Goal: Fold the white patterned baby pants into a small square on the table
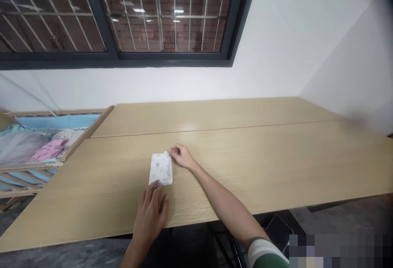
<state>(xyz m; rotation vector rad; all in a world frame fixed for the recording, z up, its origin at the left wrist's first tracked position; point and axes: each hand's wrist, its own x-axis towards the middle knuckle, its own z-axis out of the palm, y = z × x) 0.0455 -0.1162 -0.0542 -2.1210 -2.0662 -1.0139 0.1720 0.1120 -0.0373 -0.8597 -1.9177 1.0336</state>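
Leftmost stands a wooden crib (89, 134), its inside lined in light blue, with pink fabric (50, 150) lying among paler bedding (24, 143). Above it and reaching past the middle is a dark-framed window (118, 57), with metal bars (159, 16) and brickwork (168, 36) showing through the glass. Next to the crib begins a long, pale wood counter (260, 153), crossed by a seam that runs roughly parallel to the wall side. From the near edge the left hand (150, 206) reaches in over the counter, palm down; its grip is loosely spread, thumb apart from the fingers, and the fingertips touch the near edge of the cloth. That cloth (160, 169), white with a small faint print, lies folded into an upright rectangle on the left half of the counter, its layers showing along the right side. Just beside its far right corner is the right hand (182, 156), whose grip is closed, thumb and forefinger pinching that corner. The right forearm slants down to a green and white sleeve (268, 255) at the bottom. Farther right, the counter runs on to a white wall (291, 34), and gray floor (353, 214) shows below its near edge.
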